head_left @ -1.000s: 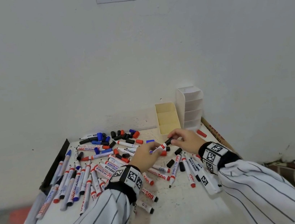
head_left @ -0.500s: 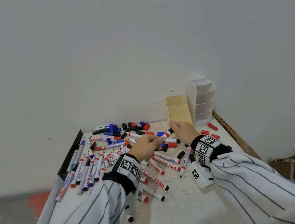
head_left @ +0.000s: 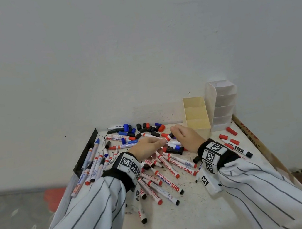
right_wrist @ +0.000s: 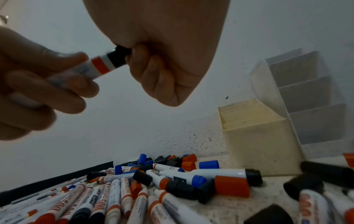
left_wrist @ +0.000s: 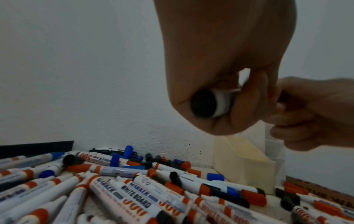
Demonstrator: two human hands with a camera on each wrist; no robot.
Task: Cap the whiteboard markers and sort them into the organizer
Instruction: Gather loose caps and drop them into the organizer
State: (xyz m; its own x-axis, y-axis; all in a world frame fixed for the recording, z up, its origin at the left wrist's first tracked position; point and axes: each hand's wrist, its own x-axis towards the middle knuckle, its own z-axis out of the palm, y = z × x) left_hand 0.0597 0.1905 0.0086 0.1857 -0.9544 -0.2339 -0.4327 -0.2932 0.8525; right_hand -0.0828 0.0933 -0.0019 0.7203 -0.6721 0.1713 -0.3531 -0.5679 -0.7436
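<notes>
marker (head_left: 168, 137): white, orange band, black cap on, tilted, midair | organizers (head_left: 197, 119): cream+white, table rear-right

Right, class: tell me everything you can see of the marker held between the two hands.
The marker is a white barrel with an orange band near one end and a black plug at the other. It is held above the table, tilted. The left hand grips its barrel; the right hand pinches the black cap on its tip end.
</notes>
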